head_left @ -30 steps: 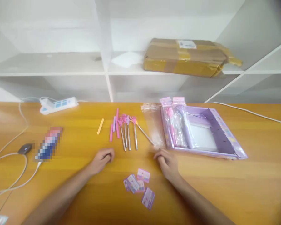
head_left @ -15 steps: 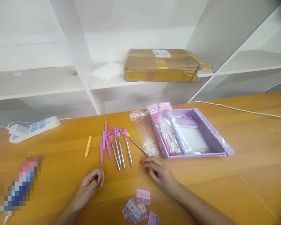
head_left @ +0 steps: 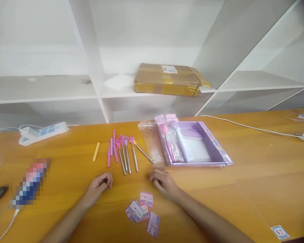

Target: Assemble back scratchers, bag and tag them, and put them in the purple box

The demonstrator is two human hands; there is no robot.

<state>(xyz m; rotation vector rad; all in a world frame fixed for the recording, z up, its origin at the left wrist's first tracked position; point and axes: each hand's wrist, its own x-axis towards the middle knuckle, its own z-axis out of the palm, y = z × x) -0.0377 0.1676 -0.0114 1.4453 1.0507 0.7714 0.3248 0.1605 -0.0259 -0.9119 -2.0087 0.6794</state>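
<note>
My left hand rests on the wooden table with its fingers curled in and nothing visible in them. My right hand lies curled too, close to the rod end of a back scratcher with a yellow head. Between the hands and farther back lie several metal-rod back scratchers with pink and purple heads. Left of them are pink grip sleeves, a purple sleeve and, apart, a yellow sleeve. Small printed cards lie nearer me, partly overlapping.
A purple display box stands at right, with bagged back scratchers across its left side. Clear plastic bags lie beside it. A power strip is at left, a taped carton on the shelf. A white cable crosses the back.
The view has shifted slightly. My right hand's fingers have curled in and sit a little apart from the rod end; my left hand stays curled on the table.
</note>
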